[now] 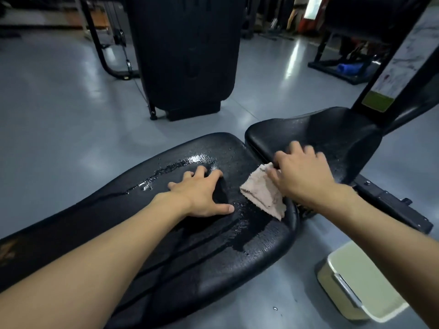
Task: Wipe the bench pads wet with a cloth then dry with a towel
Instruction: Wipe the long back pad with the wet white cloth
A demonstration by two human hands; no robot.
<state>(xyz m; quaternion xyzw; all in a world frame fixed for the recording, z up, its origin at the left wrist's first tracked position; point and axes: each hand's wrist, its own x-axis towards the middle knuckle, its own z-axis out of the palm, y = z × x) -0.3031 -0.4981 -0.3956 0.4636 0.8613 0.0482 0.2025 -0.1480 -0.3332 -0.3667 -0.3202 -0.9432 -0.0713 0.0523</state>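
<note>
A long black bench pad (213,252) runs from lower left toward the centre, with water streaks and droplets shining on it. A smaller black seat pad (327,131) sits just beyond it to the right, also beaded with water. My left hand (202,193) lies flat on the long pad, fingers spread, holding nothing. My right hand (301,172) presses a pinkish-beige cloth (261,195) down at the gap between the two pads; the cloth's folded end trails toward me on the long pad.
A cream bucket with a metal handle (356,283) stands on the grey floor at lower right. A tall black upright pad (187,55) stands behind the bench. The bench frame post (399,62) rises at right, and other gym machines (351,55) lie farther back.
</note>
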